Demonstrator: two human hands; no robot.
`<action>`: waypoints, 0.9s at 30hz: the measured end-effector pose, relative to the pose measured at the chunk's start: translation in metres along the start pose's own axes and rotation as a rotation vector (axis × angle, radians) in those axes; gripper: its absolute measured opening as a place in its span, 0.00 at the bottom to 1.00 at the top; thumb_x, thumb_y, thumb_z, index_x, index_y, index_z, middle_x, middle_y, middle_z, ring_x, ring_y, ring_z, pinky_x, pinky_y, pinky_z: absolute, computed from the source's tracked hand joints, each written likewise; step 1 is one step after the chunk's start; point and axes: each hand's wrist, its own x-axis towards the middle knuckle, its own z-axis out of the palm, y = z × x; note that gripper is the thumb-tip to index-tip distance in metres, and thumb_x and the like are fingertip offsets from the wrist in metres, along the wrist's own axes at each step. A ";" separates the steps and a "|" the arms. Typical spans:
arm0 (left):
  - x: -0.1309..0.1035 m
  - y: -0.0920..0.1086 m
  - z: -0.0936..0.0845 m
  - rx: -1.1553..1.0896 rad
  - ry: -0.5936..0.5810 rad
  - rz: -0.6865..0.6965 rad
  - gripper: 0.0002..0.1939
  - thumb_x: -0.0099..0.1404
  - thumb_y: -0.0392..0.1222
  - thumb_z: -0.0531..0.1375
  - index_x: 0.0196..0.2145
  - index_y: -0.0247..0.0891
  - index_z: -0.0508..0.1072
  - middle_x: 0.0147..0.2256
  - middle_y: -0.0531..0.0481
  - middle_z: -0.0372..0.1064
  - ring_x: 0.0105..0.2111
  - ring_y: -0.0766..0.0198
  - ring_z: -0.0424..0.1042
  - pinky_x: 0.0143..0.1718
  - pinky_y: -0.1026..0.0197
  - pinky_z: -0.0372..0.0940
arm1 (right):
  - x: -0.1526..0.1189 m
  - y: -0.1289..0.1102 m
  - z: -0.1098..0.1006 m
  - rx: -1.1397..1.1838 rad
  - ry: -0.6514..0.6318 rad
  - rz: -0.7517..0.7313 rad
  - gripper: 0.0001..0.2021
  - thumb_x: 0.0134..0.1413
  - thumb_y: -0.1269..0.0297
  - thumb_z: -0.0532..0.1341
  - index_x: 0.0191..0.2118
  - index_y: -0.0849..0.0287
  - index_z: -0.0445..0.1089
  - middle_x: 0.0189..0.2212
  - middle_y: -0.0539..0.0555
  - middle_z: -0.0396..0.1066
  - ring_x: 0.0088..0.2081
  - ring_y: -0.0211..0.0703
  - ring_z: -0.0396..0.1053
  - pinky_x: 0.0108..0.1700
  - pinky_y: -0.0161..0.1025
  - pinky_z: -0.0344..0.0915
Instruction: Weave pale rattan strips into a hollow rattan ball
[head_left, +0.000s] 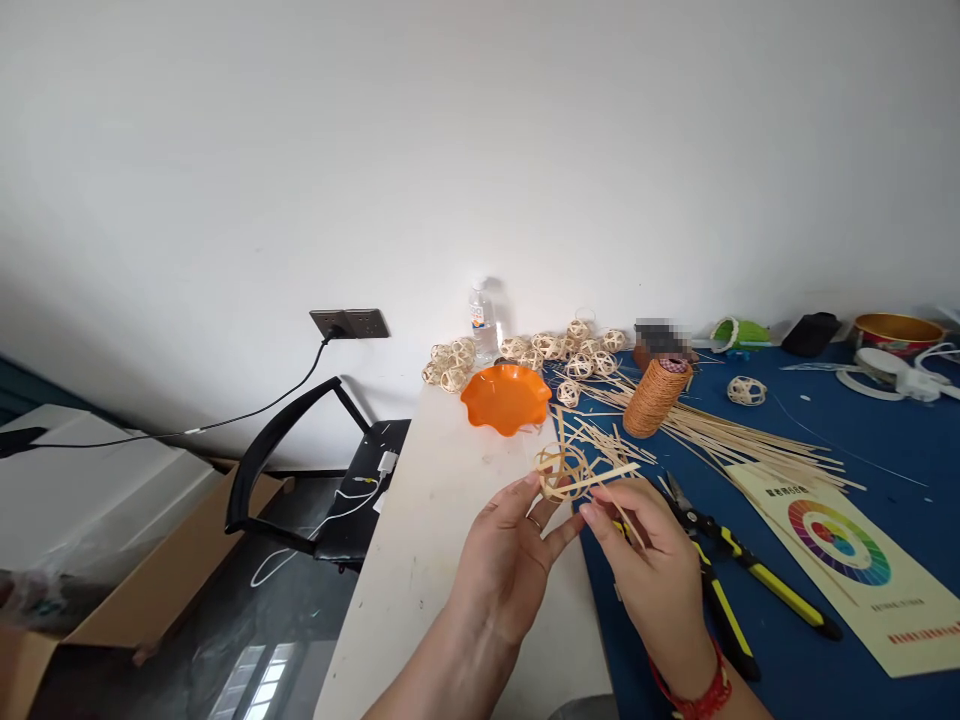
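A partly woven ball of thin bamboo strips (564, 470) is held up over the table's front half. My left hand (510, 545) has its fingers closed round the ball's left and lower side, palm turned up. At the ball's right side, my right hand (649, 560) pinches a bamboo strip (622, 512) between thumb and fingers. Loose strip ends stick out to the right of the ball. Beneath and beside my right hand lie yellow-and-black pruning shears (757, 575), partly hidden by the hand.
An orange wavy-rimmed dish (506, 400) stands behind the hands. Several finished woven balls (551, 347) and a water bottle (484, 320) are near the wall. An orange twine spool (656, 398), long bamboo strips (750, 440) and a colour-wheel booklet (847, 560) lie right. A black chair (292, 470) stands left.
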 end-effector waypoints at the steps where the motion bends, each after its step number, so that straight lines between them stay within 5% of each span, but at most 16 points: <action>1: 0.000 -0.002 0.000 0.005 0.001 0.017 0.06 0.61 0.38 0.68 0.37 0.34 0.80 0.51 0.38 0.76 0.56 0.46 0.70 0.54 0.43 0.68 | -0.001 0.002 0.002 0.008 0.012 -0.001 0.05 0.60 0.65 0.65 0.41 0.56 0.73 0.37 0.56 0.72 0.40 0.46 0.71 0.40 0.42 0.71; 8: 0.000 -0.013 0.004 0.046 0.070 0.103 0.10 0.58 0.40 0.71 0.36 0.32 0.82 0.47 0.36 0.78 0.54 0.48 0.72 0.56 0.47 0.65 | -0.005 0.007 0.010 -0.048 0.117 -0.133 0.04 0.58 0.69 0.67 0.40 0.55 0.74 0.38 0.55 0.71 0.41 0.47 0.71 0.40 0.44 0.72; 17: 0.000 -0.022 0.003 0.088 0.019 0.185 0.08 0.61 0.40 0.69 0.33 0.31 0.82 0.45 0.37 0.79 0.51 0.49 0.75 0.55 0.50 0.66 | -0.005 0.012 0.012 -0.312 0.163 -0.423 0.16 0.56 0.76 0.67 0.47 0.49 0.78 0.43 0.56 0.72 0.45 0.48 0.72 0.46 0.49 0.75; 27: -0.001 -0.021 0.001 0.120 0.075 0.206 0.09 0.58 0.43 0.71 0.31 0.33 0.82 0.42 0.40 0.78 0.48 0.53 0.75 0.57 0.50 0.65 | -0.001 0.016 0.013 -0.199 0.217 -0.313 0.15 0.56 0.76 0.67 0.45 0.50 0.79 0.45 0.55 0.68 0.47 0.47 0.71 0.46 0.48 0.73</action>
